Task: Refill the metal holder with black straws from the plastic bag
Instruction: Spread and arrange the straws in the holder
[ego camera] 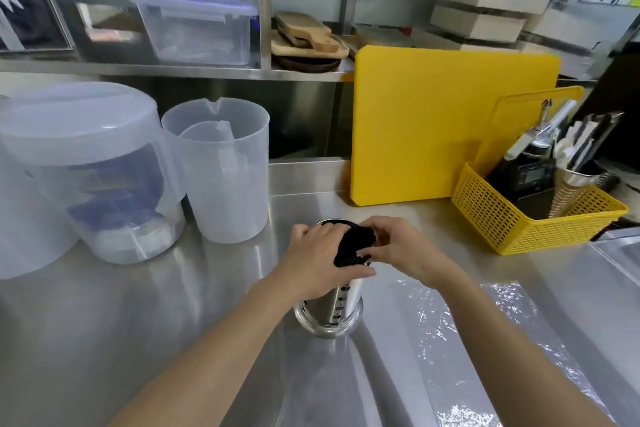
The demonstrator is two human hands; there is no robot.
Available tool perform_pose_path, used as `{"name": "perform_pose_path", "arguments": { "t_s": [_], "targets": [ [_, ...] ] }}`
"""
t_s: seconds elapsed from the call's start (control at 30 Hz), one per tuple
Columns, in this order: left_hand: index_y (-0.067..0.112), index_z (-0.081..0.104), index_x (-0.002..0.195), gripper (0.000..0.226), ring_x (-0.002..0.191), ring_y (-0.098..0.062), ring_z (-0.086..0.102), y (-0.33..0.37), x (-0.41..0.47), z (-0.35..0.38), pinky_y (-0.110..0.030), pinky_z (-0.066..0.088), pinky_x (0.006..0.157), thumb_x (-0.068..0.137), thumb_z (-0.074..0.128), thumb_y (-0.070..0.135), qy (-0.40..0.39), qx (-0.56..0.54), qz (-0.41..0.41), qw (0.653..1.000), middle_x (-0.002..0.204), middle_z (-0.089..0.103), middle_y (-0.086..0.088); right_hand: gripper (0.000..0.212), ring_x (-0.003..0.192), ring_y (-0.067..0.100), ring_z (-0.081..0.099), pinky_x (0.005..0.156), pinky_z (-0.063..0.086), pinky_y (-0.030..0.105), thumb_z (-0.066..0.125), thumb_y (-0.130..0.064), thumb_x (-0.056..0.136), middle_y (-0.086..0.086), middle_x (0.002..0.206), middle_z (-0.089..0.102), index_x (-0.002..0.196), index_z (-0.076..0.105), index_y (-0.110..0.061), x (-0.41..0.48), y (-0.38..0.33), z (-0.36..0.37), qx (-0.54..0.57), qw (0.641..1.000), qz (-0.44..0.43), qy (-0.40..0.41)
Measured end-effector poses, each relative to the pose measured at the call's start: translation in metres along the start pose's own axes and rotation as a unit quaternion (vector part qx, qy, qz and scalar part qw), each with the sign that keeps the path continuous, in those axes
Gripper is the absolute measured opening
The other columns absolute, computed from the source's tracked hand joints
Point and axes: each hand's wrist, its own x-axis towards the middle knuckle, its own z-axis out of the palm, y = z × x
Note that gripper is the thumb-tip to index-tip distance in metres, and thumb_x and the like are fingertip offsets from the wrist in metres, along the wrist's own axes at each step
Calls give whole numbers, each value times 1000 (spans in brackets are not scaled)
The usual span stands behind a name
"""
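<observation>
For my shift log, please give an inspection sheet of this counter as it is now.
Surface: steel counter, shiny, looks dry.
Job's things: holder upright; black straws bunched at its mouth; plastic bag flat at the right.
Clutter: two jugs, yellow board, yellow basket with tools.
Grippers: left hand and right hand both on the straws.
Cables: nothing seen.
Surroundings: shelf with lidded boxes and wooden boards.

Both forearms are bare from the lower frame edge to the wrists, no sleeve showing. The left hand [317,262] and the right hand [401,246] wear no glove, ring, watch or band
</observation>
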Motion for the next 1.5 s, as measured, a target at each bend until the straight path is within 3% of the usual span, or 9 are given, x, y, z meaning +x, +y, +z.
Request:
{"name": "perform_pose_path", "arguments": {
  "t_s": [0.3,0.4,0.53,0.67,0.87,1.03,1.2,1.33,1.5],
  "targets": [
    [17,58,105,39,92,-17,63,-6,4,-18,-34,52,80,77,67,42,21,-265,-74,961,98,67,-2,16,41,0,39,45,36,14,67,1,77,-14,42,43,74,62,-14,18,-19,-9,80,997,-20,-3],
    [20,55,104,32,91,-15,57,-7,8,-22,-26,46,75,79,67,36,37,-267,-91,959,96,60,3,16,39,0,41,42,35,14,69,-2,77,-12,42,45,72,62,-16,25,-19,-6,107,994,1,-5],
    [23,55,113,35,99,-13,41,-11,13,-19,-33,37,94,81,65,34,70,-188,-97,975,97,50,7,26,38,2,32,43,26,17,70,-8,77,-14,38,41,59,57,-20,31,-11,-1,103,994,28,9],
    [25,47,118,46,100,-14,54,-22,17,-15,-18,46,80,78,70,21,116,-328,-124,930,103,56,5,11,40,4,31,42,25,16,73,-12,74,-13,40,37,70,65,-16,35,-3,2,111,993,31,34],
    [21,60,99,27,100,-13,56,-31,22,-14,-18,45,82,76,70,11,165,-381,-143,898,94,59,11,12,45,-2,45,46,34,7,71,-6,76,-10,57,55,70,68,-17,35,-3,5,144,987,6,71],
    [19,53,114,42,99,-8,53,-32,25,-17,-11,39,73,76,71,15,150,-410,-158,886,105,57,9,15,53,2,47,52,38,5,73,-10,73,-4,57,49,76,70,-25,41,-1,7,151,986,12,69],
    [19,55,116,42,95,-12,59,-33,27,-22,-21,49,81,77,69,11,111,-424,-164,884,100,59,8,18,63,8,46,56,40,7,72,-9,74,4,80,56,87,68,-20,45,-4,10,145,988,8,57],
    [22,60,106,31,102,-19,60,-32,30,-22,-32,50,90,80,65,7,103,-399,-154,898,108,62,-1,15,66,15,51,61,41,19,70,-7,75,11,75,55,76,69,-22,47,-5,13,153,987,11,51],
    [22,58,109,33,104,-15,57,-31,33,-21,-21,47,81,79,67,12,100,-377,-145,909,112,60,1,15,51,1,51,51,40,9,70,-7,75,2,61,54,70,68,-21,48,-4,12,158,986,6,50]
  ]
}}
